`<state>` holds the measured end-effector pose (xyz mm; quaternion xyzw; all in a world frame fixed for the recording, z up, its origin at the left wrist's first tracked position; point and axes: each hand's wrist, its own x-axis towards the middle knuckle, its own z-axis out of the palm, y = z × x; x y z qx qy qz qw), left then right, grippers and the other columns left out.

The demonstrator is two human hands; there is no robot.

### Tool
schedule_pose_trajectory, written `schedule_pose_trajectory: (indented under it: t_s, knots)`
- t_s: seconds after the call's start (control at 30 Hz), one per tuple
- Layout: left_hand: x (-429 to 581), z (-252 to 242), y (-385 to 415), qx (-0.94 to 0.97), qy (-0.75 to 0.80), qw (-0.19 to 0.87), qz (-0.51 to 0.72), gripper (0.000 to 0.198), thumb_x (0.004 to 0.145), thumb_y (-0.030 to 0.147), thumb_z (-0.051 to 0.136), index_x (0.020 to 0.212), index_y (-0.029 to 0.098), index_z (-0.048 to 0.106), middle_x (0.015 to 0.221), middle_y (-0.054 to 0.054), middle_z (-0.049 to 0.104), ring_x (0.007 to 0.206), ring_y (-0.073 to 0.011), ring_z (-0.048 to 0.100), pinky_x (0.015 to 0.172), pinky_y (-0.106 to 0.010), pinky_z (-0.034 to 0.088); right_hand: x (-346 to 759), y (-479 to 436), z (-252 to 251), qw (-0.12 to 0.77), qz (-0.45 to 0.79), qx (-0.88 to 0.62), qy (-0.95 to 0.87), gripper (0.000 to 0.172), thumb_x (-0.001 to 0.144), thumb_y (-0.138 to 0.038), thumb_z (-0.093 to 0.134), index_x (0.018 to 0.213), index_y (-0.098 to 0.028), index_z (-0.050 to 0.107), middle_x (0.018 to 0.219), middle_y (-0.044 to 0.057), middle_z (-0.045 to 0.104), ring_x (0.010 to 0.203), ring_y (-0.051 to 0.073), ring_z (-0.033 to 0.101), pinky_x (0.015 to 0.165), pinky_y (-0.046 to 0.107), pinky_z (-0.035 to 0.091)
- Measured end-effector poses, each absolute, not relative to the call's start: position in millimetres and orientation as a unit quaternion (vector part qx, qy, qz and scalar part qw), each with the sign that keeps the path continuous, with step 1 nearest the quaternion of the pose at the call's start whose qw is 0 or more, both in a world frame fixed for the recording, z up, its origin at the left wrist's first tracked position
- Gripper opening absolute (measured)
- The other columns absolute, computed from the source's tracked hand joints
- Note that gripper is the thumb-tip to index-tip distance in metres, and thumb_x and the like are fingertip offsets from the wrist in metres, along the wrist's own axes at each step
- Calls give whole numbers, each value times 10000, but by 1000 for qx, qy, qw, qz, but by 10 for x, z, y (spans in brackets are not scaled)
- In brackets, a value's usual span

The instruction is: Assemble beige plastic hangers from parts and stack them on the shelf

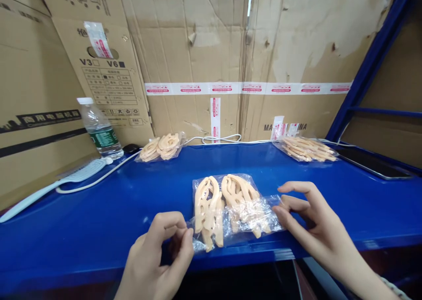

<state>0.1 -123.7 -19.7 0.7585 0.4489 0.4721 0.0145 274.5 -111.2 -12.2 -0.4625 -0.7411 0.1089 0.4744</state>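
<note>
- Left hand [158,251] in close, thumb and forefinger nipped together on the near left corner of the clear bag [247,225], the other fingers curled in!
- Right hand [316,221] opposite, thumb and a finger pinching the bag's right edge, forefinger standing off, palm open.
- And the bag itself? Right between them, at the counter's near edge, pale wooden-looking pieces [206,203] inside in two clusters.
- Danger here, I'd judge: thin plastic could tear or slip if both sides pull hard, and with the edge this near, a slip could send it off the counter [145,194]. Loose film might also bunch under the fingers.
- Now the count: two hands, three bags in all. One is near, one far left [161,147], one far right [306,148]. The pieces overlap, so no fair tally of those.
- Wider out on the left: one bottle [100,131] with a white cap, one pale blue brush [82,171], a white cable [99,181] curving past.
- Far right, one flat dark device [374,163]; behind everything, cardboard [198,49] crossed by printed tape [231,88].
</note>
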Motion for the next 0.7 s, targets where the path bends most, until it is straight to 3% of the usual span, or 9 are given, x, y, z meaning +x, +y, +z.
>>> schedule_pose_trajectory:
  t_s: [0.13,0.27,0.43,0.6,0.7]
  knots:
    - [-15,-201,-1203,801,422,-14,424,80,889,154,464,901,233,475,593,69,506,445,-86,492,445,-182,422,2761,-1096,-130,450,71,-435,-776,29,929,-236,482,954,-225,490,686,-17,593,575,130,565,527,229,463]
    - [-25,-231,-1178,837,377,-33,395,165,890,108,430,914,207,560,720,16,609,586,-106,597,549,-188,478,2781,-1075,-103,412,73,-417,-807,131,923,-225,489,842,-210,591,757,15,663,644,143,634,581,227,508]
    - [-4,-321,-1190,837,369,-72,399,203,874,51,456,965,183,581,723,-12,588,626,-132,576,589,-239,482,2882,-1093,-94,360,87,-413,-832,191,920,-232,505,984,-257,683,844,22,709,770,183,685,621,246,555]
    - [-36,-323,-1261,827,363,-135,408,186,840,111,545,1010,160,603,1152,-137,580,1030,-263,574,828,-384,525,3025,-1150,-78,304,68,-404,-860,373,841,-304,656,1211,-304,612,976,33,688,887,212,668,697,276,579]
    - [-110,-331,-1290,831,355,-195,381,269,801,153,630,1069,172,625,1250,-134,557,1146,-320,523,885,-442,520,3027,-1143,-94,303,76,-384,-869,383,864,-254,626,1243,-291,591,955,39,670,856,191,654,721,282,572]
